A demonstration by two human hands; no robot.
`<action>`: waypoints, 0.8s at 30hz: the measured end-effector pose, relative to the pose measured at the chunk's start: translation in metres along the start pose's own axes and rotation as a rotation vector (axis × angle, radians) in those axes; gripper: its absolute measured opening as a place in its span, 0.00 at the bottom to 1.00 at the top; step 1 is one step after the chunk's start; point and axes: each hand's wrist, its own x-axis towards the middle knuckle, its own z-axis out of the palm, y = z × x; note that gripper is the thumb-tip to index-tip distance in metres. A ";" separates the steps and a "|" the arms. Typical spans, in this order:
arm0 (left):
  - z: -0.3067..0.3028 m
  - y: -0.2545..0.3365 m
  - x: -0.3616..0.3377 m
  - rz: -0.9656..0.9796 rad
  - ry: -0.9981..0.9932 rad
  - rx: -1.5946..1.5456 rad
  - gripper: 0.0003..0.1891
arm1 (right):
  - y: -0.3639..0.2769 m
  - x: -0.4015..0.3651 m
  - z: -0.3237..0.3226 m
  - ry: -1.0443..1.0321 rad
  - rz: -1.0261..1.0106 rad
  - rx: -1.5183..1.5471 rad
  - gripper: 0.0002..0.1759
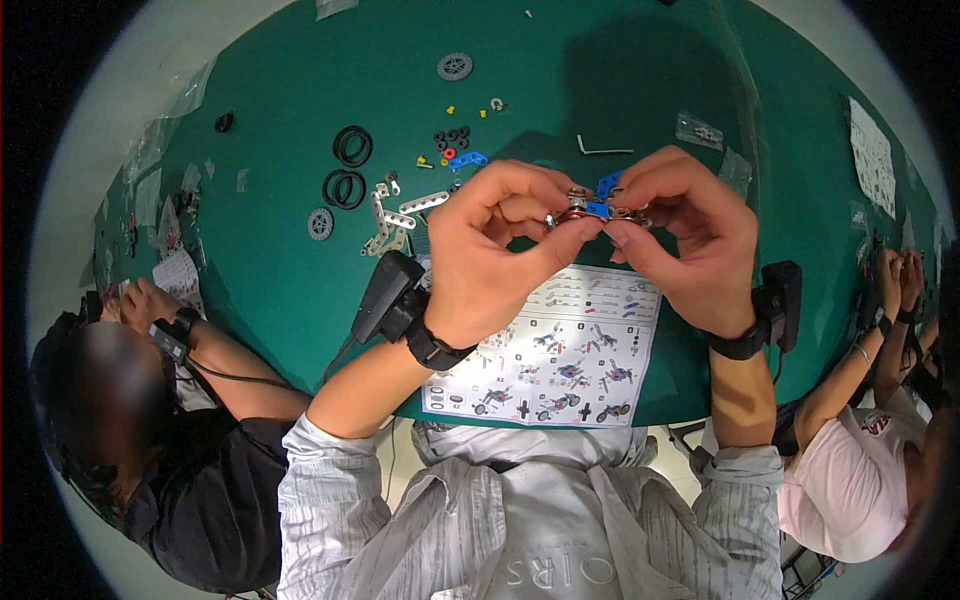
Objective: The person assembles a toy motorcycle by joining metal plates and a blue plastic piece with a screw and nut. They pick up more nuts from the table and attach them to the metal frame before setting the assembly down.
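Note:
Between my two hands is a small toy model assembly (pixel 597 210) of blue, red and silvery metal parts, held up above the green table. My left hand (pixel 490 240) pinches its left end between thumb and fingers. On the other end, the thumb and fingers of my right hand (pixel 685 235) are closed. Fingertips hide part of the assembly. Below lies a printed instruction sheet (pixel 545 375) with step drawings. Just left of my left hand are perforated metal strips (pixel 423 203) and a blue bracket (pixel 468 160).
Black rubber tyres (pixel 352 146), a grey wheel (pixel 455 67), another grey wheel (pixel 320 223) and small black rings (pixel 452 138) lie on the green table (pixel 270 270). A hex key (pixel 605 151) and a small plastic bag (pixel 698 131) lie beyond my hands. People sit on both sides.

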 end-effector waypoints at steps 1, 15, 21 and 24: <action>-0.001 -0.001 0.000 0.026 -0.006 0.034 0.15 | -0.001 0.000 0.000 0.004 0.019 0.008 0.11; 0.001 0.005 -0.001 -0.066 -0.020 -0.048 0.14 | -0.002 -0.001 -0.004 0.021 0.028 0.045 0.10; -0.002 0.005 0.002 -0.014 -0.068 0.037 0.13 | -0.002 -0.001 -0.005 0.040 -0.006 0.017 0.10; -0.002 0.004 0.002 0.003 -0.082 0.066 0.13 | -0.002 -0.001 -0.006 0.033 -0.020 -0.013 0.10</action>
